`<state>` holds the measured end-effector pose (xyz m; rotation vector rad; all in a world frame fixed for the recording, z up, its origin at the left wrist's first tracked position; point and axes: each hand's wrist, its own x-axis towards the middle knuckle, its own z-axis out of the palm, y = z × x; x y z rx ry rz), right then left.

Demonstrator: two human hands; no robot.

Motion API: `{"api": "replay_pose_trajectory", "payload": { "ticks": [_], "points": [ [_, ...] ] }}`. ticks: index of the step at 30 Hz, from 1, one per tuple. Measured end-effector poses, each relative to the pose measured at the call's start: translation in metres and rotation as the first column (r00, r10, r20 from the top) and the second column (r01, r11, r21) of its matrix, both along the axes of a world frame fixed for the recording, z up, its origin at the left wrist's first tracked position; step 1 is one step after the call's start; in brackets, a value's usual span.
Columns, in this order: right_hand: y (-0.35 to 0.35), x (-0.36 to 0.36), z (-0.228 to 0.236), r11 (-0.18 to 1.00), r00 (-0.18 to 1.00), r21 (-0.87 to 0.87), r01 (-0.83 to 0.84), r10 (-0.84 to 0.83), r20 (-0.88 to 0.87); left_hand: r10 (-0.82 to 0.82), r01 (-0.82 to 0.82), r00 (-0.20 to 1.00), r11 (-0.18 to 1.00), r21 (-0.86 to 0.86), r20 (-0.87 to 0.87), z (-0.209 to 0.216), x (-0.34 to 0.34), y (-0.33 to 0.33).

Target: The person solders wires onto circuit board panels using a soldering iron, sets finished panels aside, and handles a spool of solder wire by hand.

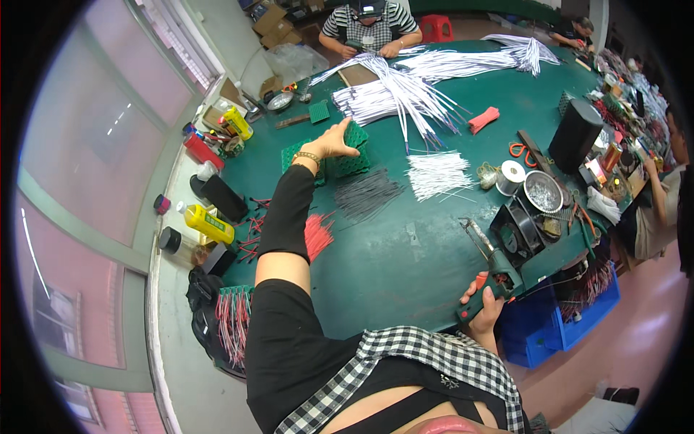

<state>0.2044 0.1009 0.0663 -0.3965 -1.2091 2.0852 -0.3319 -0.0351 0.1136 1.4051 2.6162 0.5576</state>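
My left hand [333,142] reaches over two stacks of green circuit boards. Its thumb and fingers are spread in a C shape at the edge of the right stack [352,160], and I cannot see any board lifted. The left stack [293,153] lies partly behind my wrist. At the table's near edge, my right hand [486,307] is wrapped round the handle of a green soldering gun [504,271], its metal tip pointing up and away. Dark wires [367,195], white wires [439,175] and red wires [318,235] lie in loose piles on the green table [383,267].
A black fan [515,230], a solder spool [511,176] and a metal bowl [543,192] crowd the right side. Bundles of white cables [376,101] cover the far side, where a person works. Yellow bottles [210,223] line the left sill. Blue bins [531,333] stand below, right.
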Motion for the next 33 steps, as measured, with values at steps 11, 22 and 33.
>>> {"api": "replay_pose_trajectory", "payload": {
  "ticks": [11, 22, 33],
  "points": [
    [-0.003, 0.007, -0.009, 0.999, 1.000, 0.023, -0.022, 0.023, -0.007, -0.076, 0.094, 0.989, 0.986, -0.141, 0.130, 0.023, 0.283, -0.028],
    [0.002, 0.010, -0.012, 0.995, 0.995, 0.020, -0.100, 0.100, -0.001, -0.124, 0.126, 0.992, 0.988, 0.085, -0.022, 0.016, 0.373, -0.056],
    [0.000, 0.005, -0.016, 0.998, 0.997, 0.021, -0.064, 0.065, -0.049, -0.040, 0.037, 0.995, 0.999, -0.035, -0.087, -0.028, 0.361, -0.057]
  ]
}}
